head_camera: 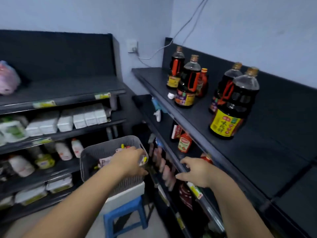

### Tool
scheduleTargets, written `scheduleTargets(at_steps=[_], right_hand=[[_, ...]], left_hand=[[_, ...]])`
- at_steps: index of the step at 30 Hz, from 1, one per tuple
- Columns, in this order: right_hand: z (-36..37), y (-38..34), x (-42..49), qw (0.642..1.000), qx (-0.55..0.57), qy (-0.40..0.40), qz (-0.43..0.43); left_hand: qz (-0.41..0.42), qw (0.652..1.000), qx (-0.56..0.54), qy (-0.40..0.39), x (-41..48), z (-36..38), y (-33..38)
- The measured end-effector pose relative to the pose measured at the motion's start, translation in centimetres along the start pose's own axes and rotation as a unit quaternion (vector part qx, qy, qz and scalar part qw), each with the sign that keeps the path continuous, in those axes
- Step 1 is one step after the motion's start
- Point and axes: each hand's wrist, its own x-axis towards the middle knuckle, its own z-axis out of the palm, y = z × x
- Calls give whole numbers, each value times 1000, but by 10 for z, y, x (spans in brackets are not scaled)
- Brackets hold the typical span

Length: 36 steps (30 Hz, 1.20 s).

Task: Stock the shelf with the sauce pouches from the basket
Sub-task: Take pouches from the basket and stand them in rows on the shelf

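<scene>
The grey basket [109, 152] sits on a white box [127, 194] atop a blue stool [125, 216], just beside the dark shelf [171, 156] on the right. Sauce pouches [105, 160] lie inside it, pinkish with yellow caps. The left hand [131, 162] reaches in over the rim, fingers down among them – whether it grips one I cannot tell. The right hand [193, 170] is at the shelf's front edge, fingers spread and loosely bent, holding nothing. A blurred row of pink packs [165, 170] stands one level lower. A ketchup bottle [185, 143] stands on the shelf – large soy sauce bottles [231, 107] are on the top board.
</scene>
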Motion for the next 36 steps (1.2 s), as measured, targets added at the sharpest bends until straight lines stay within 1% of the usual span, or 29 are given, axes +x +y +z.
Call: scheduleTargets(at_steps=[3,7,10,13,15,17,19,21,24,27,29,32,34,36], right_hand=[[0,-29,64,997,-21,-13,-67],[5,-68,144,988,-51,-34,-140],[13,-95,192,981,-77,-52,-171],[28,-121,232,975,-86,-68,-192],[46,-137,255,972,-85,-100,-197],[64,-151,278,970,-92,-122,-191],[80,-161,298,971,-105,-125,-177],[96,-173,319,974,-116,-128,-150],[122,-187,343,977,-122,-143,-102],[153,-198,365,978,-106,-169,-61],[177,-207,379,976,-94,-190,-58],[217,-221,400,959,-88,-266,-53],[248,-229,412,942,-103,-316,-43],[284,-233,429,933,-145,-328,-16]], left_hand=[[-68,998,9,-4,21,-1,-46],[-154,987,-4,-36,46,1,-101],[-203,978,-15,-42,54,5,-137],[-227,972,-40,-50,56,12,-173],[-240,967,-57,-62,59,22,-200],[-244,963,-86,-79,69,34,-228],[-230,959,-133,-100,84,47,-252],[-199,960,-159,-118,104,58,-278],[-144,966,-160,-141,132,77,-307],[-115,957,-201,-174,159,103,-329],[-118,940,-250,-201,175,121,-336],[-157,903,-322,-235,194,154,-338],[-198,880,-361,-237,199,177,-337],[-226,868,-369,-244,202,205,-337]])
